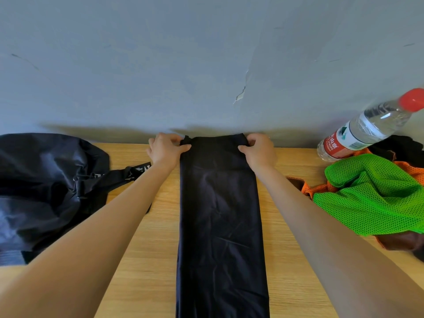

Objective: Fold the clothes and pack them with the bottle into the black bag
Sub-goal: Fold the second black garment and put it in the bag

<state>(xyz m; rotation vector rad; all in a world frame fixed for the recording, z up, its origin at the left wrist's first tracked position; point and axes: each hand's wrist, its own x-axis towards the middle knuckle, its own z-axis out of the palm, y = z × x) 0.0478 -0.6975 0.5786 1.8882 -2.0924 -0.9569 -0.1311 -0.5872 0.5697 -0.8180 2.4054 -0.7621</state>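
On a wooden bench [146, 260] set against a grey wall [206, 53], a dark garment [220, 214] folded into a long strip runs from 6 o'clock to 12 o'clock, its far end pinched at both corners, left hand [164, 149] and right hand [258, 150] each with a grip curled on the cloth. Any next fold would likely bring that far end back along the strip toward 6 o'clock. The black bag [46, 184] slumps at 9 o'clock; at 3 o'clock lie a green mesh garment [371, 196] and the bottle [367, 127], which leans on the heap.
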